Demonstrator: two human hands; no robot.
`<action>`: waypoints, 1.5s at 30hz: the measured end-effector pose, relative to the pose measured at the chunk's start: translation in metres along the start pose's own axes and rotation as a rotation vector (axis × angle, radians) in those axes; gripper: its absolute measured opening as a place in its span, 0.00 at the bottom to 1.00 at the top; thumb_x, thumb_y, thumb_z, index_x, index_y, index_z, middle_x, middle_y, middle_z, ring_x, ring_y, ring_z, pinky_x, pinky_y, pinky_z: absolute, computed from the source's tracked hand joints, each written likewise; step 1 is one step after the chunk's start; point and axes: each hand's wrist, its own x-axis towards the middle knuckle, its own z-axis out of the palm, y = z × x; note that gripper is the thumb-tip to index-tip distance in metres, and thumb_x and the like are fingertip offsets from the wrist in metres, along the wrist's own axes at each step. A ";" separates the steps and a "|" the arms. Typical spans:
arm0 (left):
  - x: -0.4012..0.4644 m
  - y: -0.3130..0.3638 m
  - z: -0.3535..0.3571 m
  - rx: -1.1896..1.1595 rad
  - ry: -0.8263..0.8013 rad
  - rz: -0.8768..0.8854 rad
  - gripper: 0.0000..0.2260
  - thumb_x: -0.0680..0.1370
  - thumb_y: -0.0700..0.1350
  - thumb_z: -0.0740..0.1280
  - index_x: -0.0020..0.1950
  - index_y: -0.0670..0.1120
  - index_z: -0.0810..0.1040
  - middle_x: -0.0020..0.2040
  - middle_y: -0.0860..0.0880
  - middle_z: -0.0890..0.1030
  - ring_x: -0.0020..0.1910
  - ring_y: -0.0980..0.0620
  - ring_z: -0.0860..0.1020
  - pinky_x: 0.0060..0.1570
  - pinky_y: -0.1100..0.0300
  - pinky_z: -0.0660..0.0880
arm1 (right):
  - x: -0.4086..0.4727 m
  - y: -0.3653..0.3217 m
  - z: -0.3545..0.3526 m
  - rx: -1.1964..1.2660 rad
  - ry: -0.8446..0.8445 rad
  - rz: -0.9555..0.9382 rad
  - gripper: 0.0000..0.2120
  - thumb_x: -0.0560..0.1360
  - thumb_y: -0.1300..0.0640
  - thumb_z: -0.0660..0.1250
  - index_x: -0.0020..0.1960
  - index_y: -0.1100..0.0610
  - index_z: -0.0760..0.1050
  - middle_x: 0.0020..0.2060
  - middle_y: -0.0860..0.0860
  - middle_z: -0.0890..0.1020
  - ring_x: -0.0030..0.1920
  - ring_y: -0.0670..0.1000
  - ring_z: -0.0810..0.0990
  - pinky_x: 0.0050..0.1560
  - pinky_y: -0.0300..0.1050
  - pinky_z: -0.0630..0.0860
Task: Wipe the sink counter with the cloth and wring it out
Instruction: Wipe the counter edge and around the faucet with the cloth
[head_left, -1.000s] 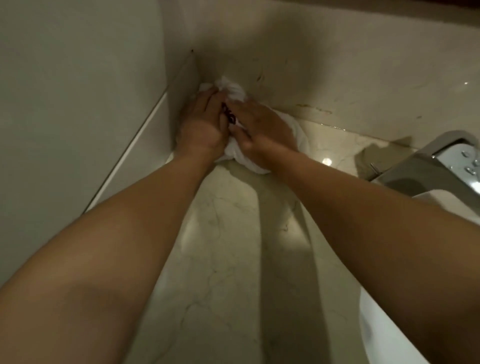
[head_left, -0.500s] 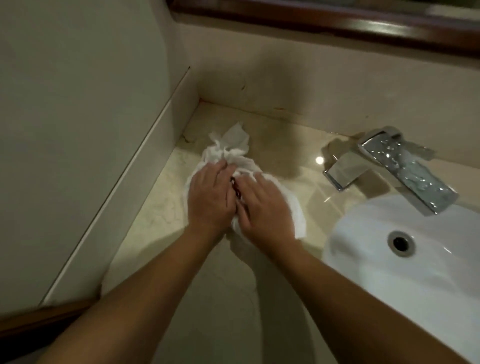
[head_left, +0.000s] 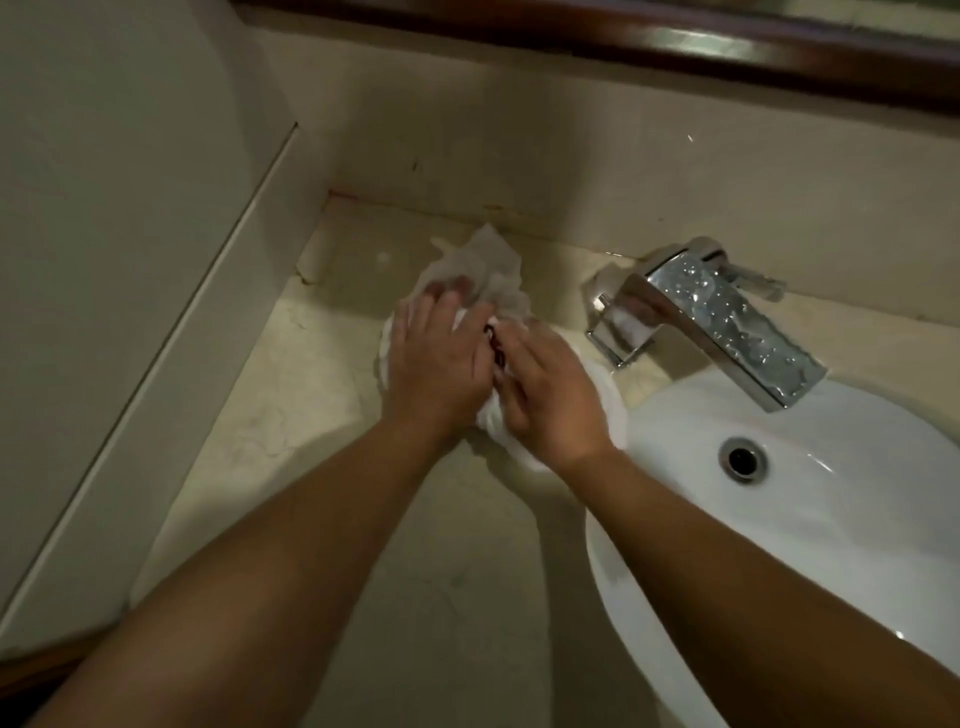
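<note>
Now pulled back from the corner toward the sink (head_left: 810, 519): left hand (head_left: 434, 366) and right hand (head_left: 550, 400) side by side, fingers flat, pressing the white cloth (head_left: 493, 273) onto the counter (head_left: 291, 410) beside the tap (head_left: 727, 317).

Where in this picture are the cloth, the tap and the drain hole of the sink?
cloth (head_left: 493, 270): head view, on the crumpled white end beyond the fingers.
tap (head_left: 727, 317): head view, on the wet top of the chrome spout.
drain hole (head_left: 742, 459): head view, on the dark opening in the white basin.
</note>
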 end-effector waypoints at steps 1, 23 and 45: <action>0.016 0.003 0.002 0.003 -0.002 0.003 0.20 0.77 0.53 0.54 0.65 0.53 0.75 0.73 0.47 0.70 0.72 0.43 0.66 0.68 0.41 0.62 | 0.010 0.006 -0.001 -0.008 0.014 0.034 0.20 0.79 0.56 0.60 0.67 0.64 0.75 0.60 0.60 0.80 0.60 0.61 0.77 0.64 0.51 0.71; -0.124 0.004 -0.013 -0.108 0.012 -0.067 0.18 0.79 0.50 0.57 0.67 0.51 0.75 0.68 0.45 0.74 0.68 0.45 0.70 0.68 0.45 0.65 | -0.102 -0.062 -0.018 -0.098 -0.236 0.062 0.25 0.81 0.46 0.56 0.74 0.55 0.69 0.70 0.53 0.74 0.70 0.55 0.71 0.72 0.55 0.63; -0.203 0.059 -0.046 -0.286 -0.201 0.045 0.26 0.63 0.51 0.78 0.59 0.53 0.77 0.63 0.51 0.72 0.64 0.47 0.71 0.60 0.62 0.67 | -0.202 -0.044 -0.099 0.062 -0.119 0.174 0.11 0.59 0.55 0.78 0.40 0.53 0.81 0.39 0.48 0.81 0.36 0.52 0.79 0.29 0.39 0.77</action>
